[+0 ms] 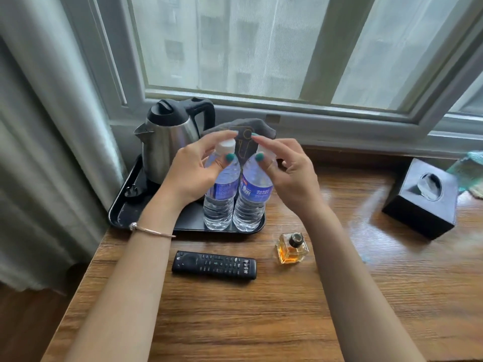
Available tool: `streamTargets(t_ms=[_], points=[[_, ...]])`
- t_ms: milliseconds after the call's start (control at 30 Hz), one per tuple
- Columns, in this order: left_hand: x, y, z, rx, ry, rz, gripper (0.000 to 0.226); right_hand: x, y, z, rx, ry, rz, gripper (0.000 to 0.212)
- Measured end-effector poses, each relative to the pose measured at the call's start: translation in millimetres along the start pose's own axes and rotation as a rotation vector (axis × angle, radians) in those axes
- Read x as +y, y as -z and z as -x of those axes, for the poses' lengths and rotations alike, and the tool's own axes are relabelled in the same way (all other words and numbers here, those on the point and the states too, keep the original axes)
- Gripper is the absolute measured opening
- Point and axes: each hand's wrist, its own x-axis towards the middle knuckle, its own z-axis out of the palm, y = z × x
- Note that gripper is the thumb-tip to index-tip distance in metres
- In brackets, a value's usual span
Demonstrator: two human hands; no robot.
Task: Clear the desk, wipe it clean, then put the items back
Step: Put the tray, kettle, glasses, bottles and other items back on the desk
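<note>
The person is standing two water bottles side by side at the front right corner of the black tray [122, 212], which is sitting at the worktop's [287, 309] far left corner. The left hand [193, 171] is pinching the left bottle [220, 199] at its neck with curled fingers; the right hand [290, 173] is pinching the right bottle [252, 202] the same way. I would be keeping both upright and close together, clear of the kettle [167, 137] and the grey cloth [258, 128] behind, letting go only once the bases are resting flat.
</note>
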Motion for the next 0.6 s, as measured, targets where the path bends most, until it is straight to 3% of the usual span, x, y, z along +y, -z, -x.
streamTargets(t_ms=[100,300,400,533,600], points=[[-2,1,0,-0.019,-0.004,-0.038,0.033,-3,-3,1,0.056,-0.040,-0.014,0.032],[0,5,-7,-0.112,0.015,-0.017,0.041,-17,1,-6,0.008,-0.123,0.007,0.033],[-3,6,-8,-0.002,0.016,-0.057,0.026,-16,4,-6,-0.019,-0.145,0.036,0.031],[2,-7,-7,0.272,0.039,-0.338,0.039,-17,4,-3,-0.005,-0.172,0.010,0.029],[0,-6,-6,0.292,0.007,-0.450,0.045,-18,3,-2,-0.011,-0.175,0.009,0.029]])
